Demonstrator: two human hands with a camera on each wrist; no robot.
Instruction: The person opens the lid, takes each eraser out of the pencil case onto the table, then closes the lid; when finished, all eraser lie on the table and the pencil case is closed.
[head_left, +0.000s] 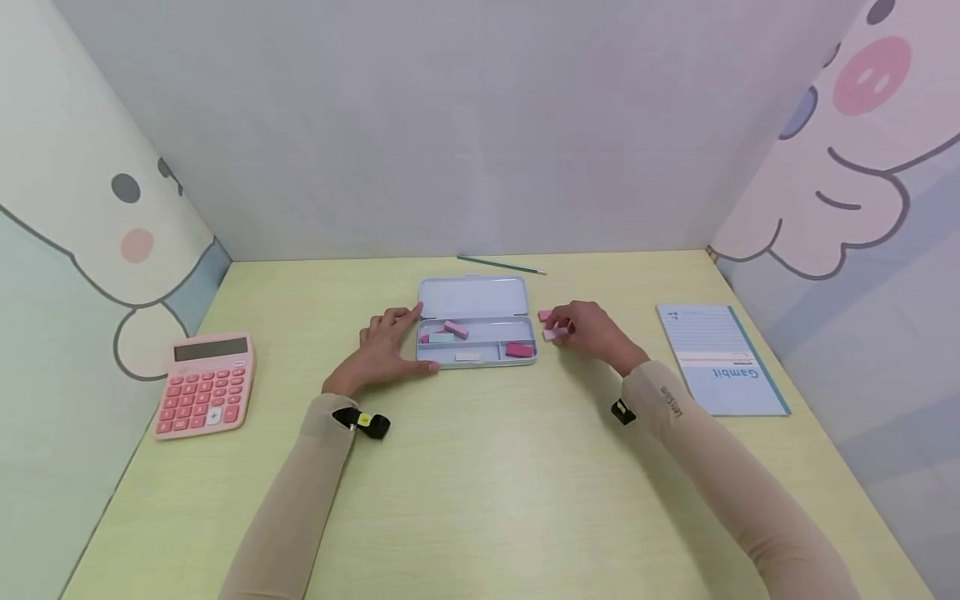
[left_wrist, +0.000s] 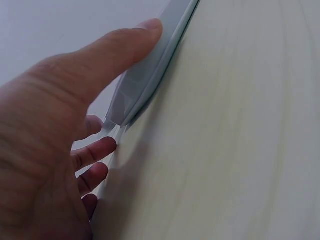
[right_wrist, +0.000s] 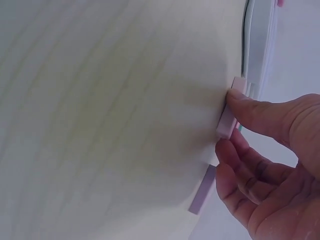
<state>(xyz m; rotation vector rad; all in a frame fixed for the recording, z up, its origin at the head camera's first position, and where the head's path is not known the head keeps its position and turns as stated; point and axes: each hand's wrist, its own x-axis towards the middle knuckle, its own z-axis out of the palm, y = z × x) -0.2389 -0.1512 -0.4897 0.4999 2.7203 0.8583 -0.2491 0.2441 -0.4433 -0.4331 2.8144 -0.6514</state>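
A pale blue pencil case [head_left: 477, 364] lies with its lid [head_left: 474, 297] folded back. Inside are a pink eraser [head_left: 456, 329], a mint eraser [head_left: 441, 338], a white eraser [head_left: 468, 357] and a deep pink eraser [head_left: 519, 350]. My left hand [head_left: 380, 350] spreads around the case's left end, its straight thumb [left_wrist: 125, 47] touching the front wall. To the right of the case, my right hand [head_left: 588, 329] pinches a light pink eraser [right_wrist: 231, 110] between thumb and fingers. Another pink eraser [head_left: 545, 315] lies just beyond it. Beneath my fingers, one more eraser [right_wrist: 202, 190] rests on the table.
A pencil [head_left: 501, 265] lies behind the case near the wall. At the left stands a pink calculator [head_left: 206, 386]. On the right side of the table [head_left: 480, 483] is a notebook [head_left: 723, 358], close to my right forearm.
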